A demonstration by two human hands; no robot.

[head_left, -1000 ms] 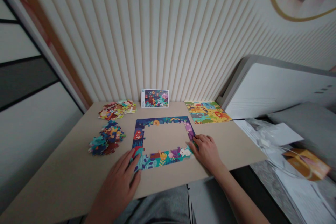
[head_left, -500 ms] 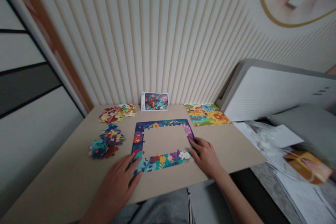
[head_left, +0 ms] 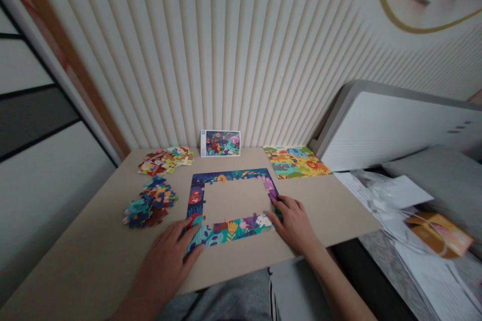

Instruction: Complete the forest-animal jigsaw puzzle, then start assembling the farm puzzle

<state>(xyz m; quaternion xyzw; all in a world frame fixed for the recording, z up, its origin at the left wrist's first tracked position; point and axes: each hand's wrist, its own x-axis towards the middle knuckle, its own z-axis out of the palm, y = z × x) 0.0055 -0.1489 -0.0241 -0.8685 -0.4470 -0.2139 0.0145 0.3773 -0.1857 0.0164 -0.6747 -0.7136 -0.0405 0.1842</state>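
Observation:
A rectangular border of joined jigsaw pieces (head_left: pixel 231 230) lies flat on the beige table (head_left: pixel 324 220), with bare tabletop inside it. My left hand (head_left: pixel 170 251) rests over the border's near left corner, its fingers apart and touching the pieces. Over the near right corner lies my right hand (head_left: pixel 292 221), fingers spread on the right edge by a white rabbit piece (head_left: pixel 263 220). Both hands hide parts of those corners. Left of the border is a heap of loose blue and teal jigsaw pieces (head_left: pixel 150 204).
Farther back sits a second heap of red and green pieces (head_left: pixel 165 160). A picture card (head_left: pixel 220 143) leans against the ribbed wall panel (head_left: pixel 196 60). A finished-looking animal puzzle (head_left: pixel 297 162) lies at the back right. Papers, cables and an orange box (head_left: pixel 439 234) lie off the table's right side.
The view has shifted slightly. My right hand's fingers have moved a little over the near right corner; my left hand stays on the near left corner.

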